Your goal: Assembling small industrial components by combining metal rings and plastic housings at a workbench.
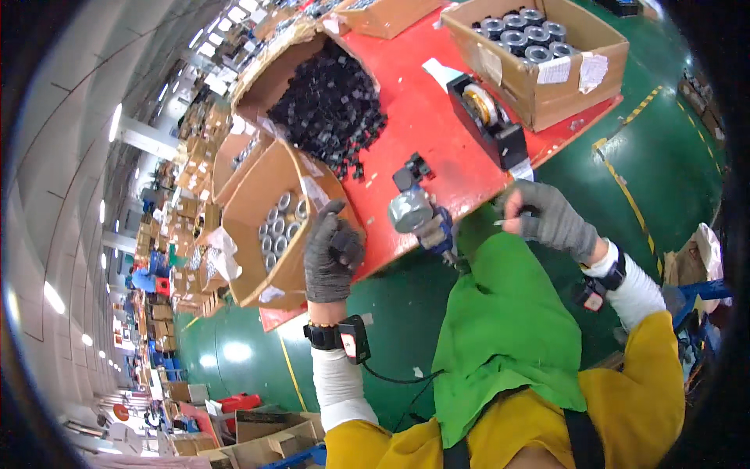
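My left hand (332, 254), in a grey glove, is raised beside the open carton of metal rings (283, 228) at the table's near left. Its fingers curl inward, and whatever they may hold is hidden. My right hand (551, 219), also gloved with bare fingertips, hovers off the near table edge. Thumb and finger pinch together there, with a small pale sliver at the tips, too small to name. Between my hands a blue-and-grey clamp (437, 232) stands at the table edge. A round silver metal piece (410, 212) sits at it, beside a black plastic part (412, 172).
On the red table (414, 102) a torn carton spills small black parts (332, 102). A black tape dispenser (488, 121) stands near the right edge. Behind it, a carton (582, 90) holds several silver-and-black cylinders. A green apron (508, 313) covers my lap.
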Available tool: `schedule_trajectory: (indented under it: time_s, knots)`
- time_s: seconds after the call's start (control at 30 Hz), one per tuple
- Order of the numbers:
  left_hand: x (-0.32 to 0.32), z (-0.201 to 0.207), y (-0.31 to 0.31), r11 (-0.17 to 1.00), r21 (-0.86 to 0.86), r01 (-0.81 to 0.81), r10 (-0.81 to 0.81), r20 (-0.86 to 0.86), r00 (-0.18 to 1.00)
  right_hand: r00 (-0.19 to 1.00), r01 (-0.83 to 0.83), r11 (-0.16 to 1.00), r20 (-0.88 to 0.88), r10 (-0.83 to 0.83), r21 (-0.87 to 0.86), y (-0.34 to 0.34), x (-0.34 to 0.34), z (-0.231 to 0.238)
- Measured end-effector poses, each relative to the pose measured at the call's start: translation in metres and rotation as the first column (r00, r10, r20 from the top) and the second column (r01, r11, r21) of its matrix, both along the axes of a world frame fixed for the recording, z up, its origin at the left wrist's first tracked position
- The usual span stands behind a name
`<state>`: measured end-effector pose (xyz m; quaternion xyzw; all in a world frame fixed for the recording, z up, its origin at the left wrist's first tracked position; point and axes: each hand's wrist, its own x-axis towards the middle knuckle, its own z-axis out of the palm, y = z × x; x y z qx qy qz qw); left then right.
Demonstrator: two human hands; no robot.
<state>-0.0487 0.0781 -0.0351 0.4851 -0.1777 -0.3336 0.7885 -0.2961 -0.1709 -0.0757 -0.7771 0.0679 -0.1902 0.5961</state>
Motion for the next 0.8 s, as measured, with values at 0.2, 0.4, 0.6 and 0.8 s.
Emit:
schedule_trajectory:
  time_s: [0.2,0.4,0.6,0.8]
  knots:
    - [-0.047,-0.004,-0.005,0.827,0.504,-0.249,-0.369,0.821,0.435,0.916,-0.377,0.926,0.153,0.372,0.005,0.061,0.048,0.055]
    - [-0.070,-0.007,-0.003,0.933,0.345,-0.098,-0.316,0.921,0.228,0.917,-0.381,0.919,0.089,0.390,-0.096,0.084,0.055,0.053]
    - [-0.076,-0.014,-0.008,0.950,0.301,-0.079,-0.289,0.948,0.135,0.924,-0.378,0.922,0.030,0.382,-0.079,0.087,0.055,0.049]
    - [-0.084,-0.013,-0.008,0.937,0.340,-0.087,-0.325,0.934,0.147,0.943,-0.331,0.940,-0.001,0.333,-0.086,0.091,0.050,0.047]
